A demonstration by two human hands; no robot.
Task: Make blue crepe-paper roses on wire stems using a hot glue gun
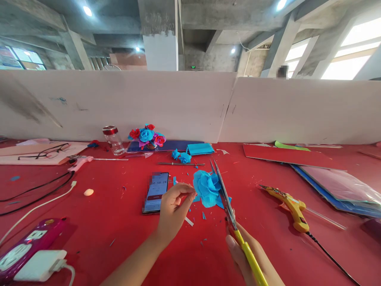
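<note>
Blue crinkled-paper flower with layered petals (206, 188) sits up over the red worktop (119, 246) between the hands; left hand (175, 206) has its grip pinched closed at the near petal edge, can't tell if paper is caught, while right hand (245, 242) grips long metal scissors with yellow handles (226, 200) alongside the bloom. Step looks like petal shaping; next move seems to call for light fingertips and blades clear of petals.
</note>
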